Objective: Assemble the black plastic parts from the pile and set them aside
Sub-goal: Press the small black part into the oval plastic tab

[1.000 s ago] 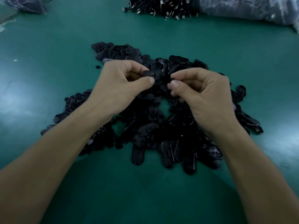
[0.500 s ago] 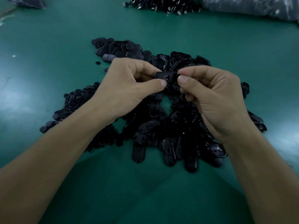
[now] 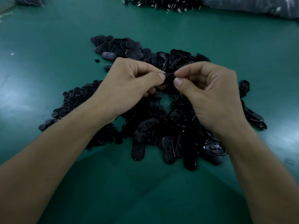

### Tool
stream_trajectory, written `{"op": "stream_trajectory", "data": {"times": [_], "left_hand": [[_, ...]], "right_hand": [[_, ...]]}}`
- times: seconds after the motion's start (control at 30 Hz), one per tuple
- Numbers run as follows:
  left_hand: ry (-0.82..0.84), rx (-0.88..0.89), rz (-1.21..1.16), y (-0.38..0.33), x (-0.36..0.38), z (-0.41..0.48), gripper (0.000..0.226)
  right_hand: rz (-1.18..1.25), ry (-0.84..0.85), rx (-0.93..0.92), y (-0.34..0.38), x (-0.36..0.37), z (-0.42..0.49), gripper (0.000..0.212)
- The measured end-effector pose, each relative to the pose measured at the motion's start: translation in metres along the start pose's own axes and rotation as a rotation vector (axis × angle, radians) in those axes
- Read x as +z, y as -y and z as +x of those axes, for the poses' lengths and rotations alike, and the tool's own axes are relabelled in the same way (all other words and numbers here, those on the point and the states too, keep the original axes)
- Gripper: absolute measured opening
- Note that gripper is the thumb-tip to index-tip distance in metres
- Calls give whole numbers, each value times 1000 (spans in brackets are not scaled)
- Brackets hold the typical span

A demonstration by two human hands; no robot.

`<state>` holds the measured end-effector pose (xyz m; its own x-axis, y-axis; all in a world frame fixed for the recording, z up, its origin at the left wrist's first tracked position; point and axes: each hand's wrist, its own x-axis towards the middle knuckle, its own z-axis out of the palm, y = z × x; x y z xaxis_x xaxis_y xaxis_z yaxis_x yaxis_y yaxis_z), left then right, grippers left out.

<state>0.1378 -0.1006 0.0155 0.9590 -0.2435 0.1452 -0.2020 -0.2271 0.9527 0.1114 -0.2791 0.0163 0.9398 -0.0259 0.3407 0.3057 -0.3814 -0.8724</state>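
Above pile [image 3: 155, 126]: left hand [image 3: 127, 84], right hand [image 3: 208, 91] both pinch one black part [image 3: 169, 76] (thumb tips close together).

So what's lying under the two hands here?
Beneath the left hand and right hand, which pinch one black part between them, lies the pile of black plastic parts on the green table. The pieces directly under the palms are covered.

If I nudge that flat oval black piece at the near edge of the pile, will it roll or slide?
Probably slide: the oval piece lies flat on the green mat. Its glossy face hints it is slippery. It looks thin, so likely light.
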Motion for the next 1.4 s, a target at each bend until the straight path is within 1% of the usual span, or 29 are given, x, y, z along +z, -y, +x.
{"op": "stream_trajectory", "data": {"times": [0.13, 0.4, 0.7, 0.87, 1.03, 1.17, 1.27, 1.4], "left_hand": [[19, -3, -17, 1, -2, 1, 17], [37, 32, 35, 1, -1, 0, 13], [29, 72, 65, 2, 4, 0, 14], [15, 85, 123, 4, 5, 1, 13], [-25, 135, 210, 5, 9, -2, 8], [-96, 209, 316, 4, 11, -6, 6], [-109, 245, 377, 3, 10, -6, 7], [-104, 244, 414, 4, 8, -5, 9]], "right_hand": [[-22, 14, -3, 1, 0, 0, 24], [-63, 5, 2, 3, 3, -1, 24], [-104, -72, 27, 3, 8, -3, 21], [-161, -78, 37, 5, 9, -5, 21], [-143, -100, 44, 7, 11, -6, 20], [-152, -82, 40, 8, 13, -8, 18], [-162, -61, 38, 7, 12, -8, 20], [-160, -22, 36, 4, 11, -7, 21]]}}
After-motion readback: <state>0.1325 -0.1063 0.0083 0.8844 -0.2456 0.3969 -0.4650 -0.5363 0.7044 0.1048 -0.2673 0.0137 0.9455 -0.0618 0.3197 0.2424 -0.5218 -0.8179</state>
